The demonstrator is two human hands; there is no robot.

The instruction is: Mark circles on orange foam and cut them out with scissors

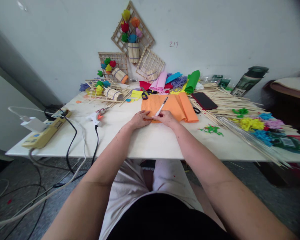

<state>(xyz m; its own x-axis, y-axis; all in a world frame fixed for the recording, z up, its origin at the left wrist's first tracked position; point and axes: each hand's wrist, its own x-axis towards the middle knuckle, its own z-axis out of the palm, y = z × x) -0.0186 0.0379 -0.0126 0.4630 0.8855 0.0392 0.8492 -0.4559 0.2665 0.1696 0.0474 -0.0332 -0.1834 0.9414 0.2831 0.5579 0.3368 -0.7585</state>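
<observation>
Craft workspace | orange paper (175, 104), glue gun (93, 118), wooden sticks (230, 100) (all on one table (152, 145))

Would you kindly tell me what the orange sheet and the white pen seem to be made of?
Orange sheet: probably matte crepe paper, as it looks dull, thin and wrinkled.
White pen: likely smooth plastic, judging by its even, pale colour, though it shows too small to be sure.

The glue gun (96, 117) lies left of the paper (162, 106), phone (204, 100) right.
</observation>
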